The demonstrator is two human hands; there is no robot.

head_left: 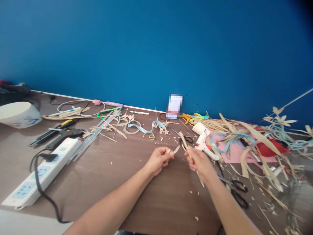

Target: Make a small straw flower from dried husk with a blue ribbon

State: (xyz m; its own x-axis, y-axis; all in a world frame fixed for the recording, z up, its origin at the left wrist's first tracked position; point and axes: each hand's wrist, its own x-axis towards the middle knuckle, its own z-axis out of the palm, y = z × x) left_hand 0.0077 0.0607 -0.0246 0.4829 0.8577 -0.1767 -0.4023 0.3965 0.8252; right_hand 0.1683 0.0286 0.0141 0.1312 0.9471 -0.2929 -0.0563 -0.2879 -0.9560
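Observation:
My left hand [160, 160] is closed in a pinch on a small, pale, petal-shaped piece [176, 149], whose pointed tip sticks out to the right. Wrapped in the fingers of my right hand [199, 163] is a narrow beige strip of dried husk [182, 138]. Its upper end rises above the fist, and its thin lower end hangs below the palm. The two hands are apart, just above the brown table [156, 195]. Black-handled scissors [187, 139] lie behind the right hand, partly hidden, with a white glue gun [205, 147] to their right.
More scissors [238, 192] lie right of my right forearm, among scraps. Husk strips [227, 124] and blue ribbon [226, 143] crowd the right side. Leftward are a power strip [46, 173], a black glue gun [65, 135] and a white bowl [21, 114]. A blue wall [146, 55] stands behind.

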